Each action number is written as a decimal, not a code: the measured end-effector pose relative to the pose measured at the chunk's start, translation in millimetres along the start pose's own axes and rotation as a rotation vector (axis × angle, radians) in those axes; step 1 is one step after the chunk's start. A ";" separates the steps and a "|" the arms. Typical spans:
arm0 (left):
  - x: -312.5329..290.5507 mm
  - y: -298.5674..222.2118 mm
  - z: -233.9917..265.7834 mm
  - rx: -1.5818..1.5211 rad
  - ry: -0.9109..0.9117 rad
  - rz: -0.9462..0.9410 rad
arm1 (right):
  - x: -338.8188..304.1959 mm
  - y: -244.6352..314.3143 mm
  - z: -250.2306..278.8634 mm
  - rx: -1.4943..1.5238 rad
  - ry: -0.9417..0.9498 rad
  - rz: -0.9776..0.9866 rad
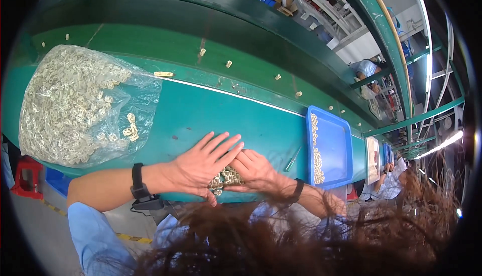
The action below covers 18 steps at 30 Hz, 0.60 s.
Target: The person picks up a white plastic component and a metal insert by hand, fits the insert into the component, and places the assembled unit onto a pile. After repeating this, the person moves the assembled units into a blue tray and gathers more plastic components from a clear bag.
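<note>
Both hands are together at the near edge of the green work surface, over a cluster of small cream-coloured parts (231, 176), which look like plastic connectors. My left hand (203, 163) is palm down with its fingers stretched out and apart, the fingertips reaching over the right hand's fingers. My right hand (256, 169) curls round the cluster from the right, its fingers bent on the far side and its thumb along the near side. Part of the cluster is hidden beneath the hands. One loose part (218, 192) lies by the left thumb.
A clear plastic bag (65, 105) full of similar parts lies open at the left. A blue tray (334, 148) at the right holds rows of parts along its left side. A small green-handled tool (291, 163) lies before it. Scattered parts sit on the far green strip (175, 42).
</note>
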State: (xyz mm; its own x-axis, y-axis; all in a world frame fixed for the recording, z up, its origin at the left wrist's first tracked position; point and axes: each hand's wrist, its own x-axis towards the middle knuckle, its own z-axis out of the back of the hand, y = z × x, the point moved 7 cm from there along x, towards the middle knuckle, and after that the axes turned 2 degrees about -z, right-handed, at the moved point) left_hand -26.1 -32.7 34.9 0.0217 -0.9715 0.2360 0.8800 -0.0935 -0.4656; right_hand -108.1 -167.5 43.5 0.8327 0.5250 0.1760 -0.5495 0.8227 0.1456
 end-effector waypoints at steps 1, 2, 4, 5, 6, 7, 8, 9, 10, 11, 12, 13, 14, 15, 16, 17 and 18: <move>-0.1 -2.4 -7.2 0.054 0.019 0.025 | -1.2 0.9 -1.1 -0.006 0.003 0.001; 0.0 -3.0 -12.7 0.107 0.039 0.050 | -2.6 -0.2 -2.5 -0.009 -0.003 -0.022; 0.8 -3.9 -16.8 0.100 0.023 0.058 | -4.6 -3.9 -5.2 -0.013 -0.017 -0.068; 1.3 -3.2 -16.8 0.093 0.013 0.067 | -5.0 -4.3 -6.8 -0.016 -0.015 -0.067; 1.2 -2.0 -16.8 0.084 0.003 0.076 | -5.6 -5.4 -7.9 -0.030 -0.020 -0.081; 0.8 -0.4 -17.2 0.082 0.000 0.076 | -6.2 -6.5 -9.0 -0.044 -0.024 -0.096; 0.1 2.1 -17.4 0.068 0.008 0.078 | -6.6 -7.7 -9.8 -0.057 -0.026 -0.111; 1.0 3.3 -14.6 0.059 0.018 0.080 | -7.0 -8.7 -9.3 -0.059 -0.027 -0.111; 1.6 4.3 -13.6 0.049 0.029 0.081 | -7.5 -9.6 -8.5 -0.046 -0.032 -0.112; 2.1 5.1 -13.7 0.049 0.028 0.078 | -8.3 -10.3 -7.5 -0.032 -0.037 -0.114; 2.9 4.9 -11.2 0.072 -0.019 0.058 | -9.3 -10.9 -6.3 -0.019 -0.043 -0.116; 3.9 4.5 -8.7 0.096 -0.065 0.037 | -10.0 -10.2 -3.3 -0.021 -0.044 -0.120; 2.4 4.5 -6.5 0.116 -0.113 0.022 | -8.9 -8.5 -1.2 0.006 -0.041 -0.131; 1.6 5.3 -6.3 0.113 -0.113 0.023 | -8.1 -6.9 1.4 0.033 -0.038 -0.144; 1.0 6.4 -6.2 0.108 -0.106 0.025 | -8.3 -6.7 2.6 0.059 -0.037 -0.157; 0.8 7.2 -5.1 0.104 -0.099 0.026 | -9.5 -7.0 2.7 0.060 -0.037 -0.158; 1.0 8.3 -3.5 0.101 -0.092 0.026 | -11.2 -8.5 2.7 0.085 -0.036 -0.176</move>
State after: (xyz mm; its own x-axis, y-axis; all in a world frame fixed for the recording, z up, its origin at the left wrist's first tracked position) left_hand -20.4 -35.2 28.3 0.0844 -0.9490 0.3039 0.9219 -0.0413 -0.3852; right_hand -112.9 -181.0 42.9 0.9144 0.3650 0.1750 -0.4004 0.8791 0.2584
